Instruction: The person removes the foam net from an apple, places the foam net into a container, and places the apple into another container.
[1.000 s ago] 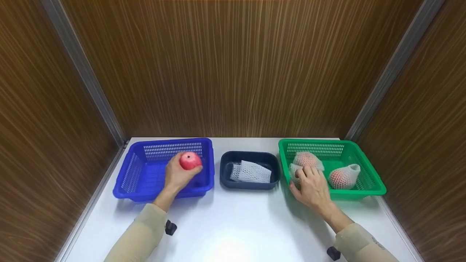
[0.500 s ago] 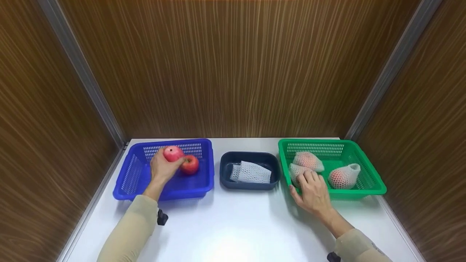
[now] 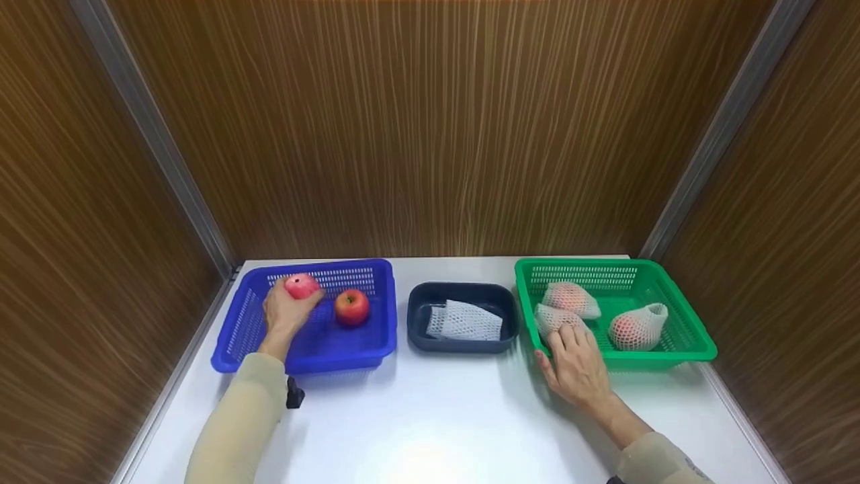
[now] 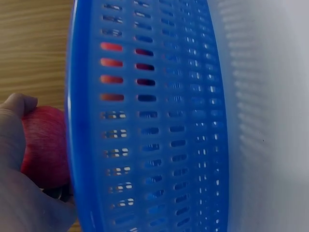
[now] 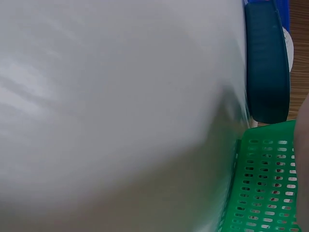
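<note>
My left hand (image 3: 289,309) holds a pinkish-red apple (image 3: 302,286) between thumb and fingers, within the back left part of the blue basket (image 3: 316,359). In the left wrist view, that apple (image 4: 46,147) shows beside the basket's rim, held by the hand (image 4: 21,179). To its right, a second red apple (image 3: 351,307) sits apart on the basket floor. My right hand (image 3: 574,363) rests over the front rim of the green basket (image 3: 685,323). Its fingertips lie against a fruit in white foam netting (image 3: 556,318); the fingertips' underside is hidden.
Behind that fruit lies another netted fruit (image 3: 568,297), and a third netted fruit (image 3: 635,328) lies at the right. Between the baskets stands a dark blue tub (image 3: 463,345) with white foam net sleeves (image 3: 470,320). Wood-patterned panels (image 3: 430,134) enclose the white table (image 3: 430,417).
My left hand has moved left with the pinkish-red apple, uncovering the second apple. The right hand has drawn slightly back towards the front rim, uncovering more of the nearest netted fruit.
</note>
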Demonstrator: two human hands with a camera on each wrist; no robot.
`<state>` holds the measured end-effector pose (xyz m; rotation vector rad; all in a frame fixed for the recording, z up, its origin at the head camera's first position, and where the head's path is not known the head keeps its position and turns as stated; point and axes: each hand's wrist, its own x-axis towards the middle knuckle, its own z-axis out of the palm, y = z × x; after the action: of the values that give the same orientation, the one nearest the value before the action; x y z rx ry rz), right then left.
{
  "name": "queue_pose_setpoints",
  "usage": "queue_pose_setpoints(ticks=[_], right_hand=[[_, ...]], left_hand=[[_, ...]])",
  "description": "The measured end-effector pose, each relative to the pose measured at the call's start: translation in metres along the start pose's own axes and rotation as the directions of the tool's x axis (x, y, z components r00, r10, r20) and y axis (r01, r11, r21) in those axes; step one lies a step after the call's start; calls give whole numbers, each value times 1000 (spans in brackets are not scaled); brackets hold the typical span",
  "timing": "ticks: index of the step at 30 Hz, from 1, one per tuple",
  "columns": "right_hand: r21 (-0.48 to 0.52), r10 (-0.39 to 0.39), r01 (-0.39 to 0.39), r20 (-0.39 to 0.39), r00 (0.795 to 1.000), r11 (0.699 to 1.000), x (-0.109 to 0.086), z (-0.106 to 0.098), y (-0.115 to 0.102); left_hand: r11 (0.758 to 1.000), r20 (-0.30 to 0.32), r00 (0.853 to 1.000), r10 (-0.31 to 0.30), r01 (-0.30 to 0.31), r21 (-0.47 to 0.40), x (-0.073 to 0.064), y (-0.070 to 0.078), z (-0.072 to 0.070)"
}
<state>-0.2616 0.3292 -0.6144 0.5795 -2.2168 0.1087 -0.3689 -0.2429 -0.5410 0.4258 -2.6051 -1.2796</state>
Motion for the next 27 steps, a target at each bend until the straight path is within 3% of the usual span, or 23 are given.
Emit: queue_pose_setpoints(ticks=[4,8,12,19,22,27], right_hand=[[-7,-18,18,-34,999,1000,-2,2,0],[-36,-19,17,-33,999,999,-4,2,-1],[-52,-7,5,-28,1000,999,-5,2,-1],[-23,-8,7,-26,1000,1000,-3,2,-2],[-11,-10,10,-26,1000,1000,-2,2,-3],[1,1,-1,-20,1000,1000,-1,1,-3]], left_hand=[[1000,-14,1000,-22,22,8,31,-32,16],[997,21,998,-57,56,51,59,-59,29],[991,82,992,-94,85,105,65,-63,30],[974,113,980,-166,145,174,47,-50,14],[971,123,976,-181,158,181,52,-64,19],[964,195,966,-167,118,237,84,-98,34]])
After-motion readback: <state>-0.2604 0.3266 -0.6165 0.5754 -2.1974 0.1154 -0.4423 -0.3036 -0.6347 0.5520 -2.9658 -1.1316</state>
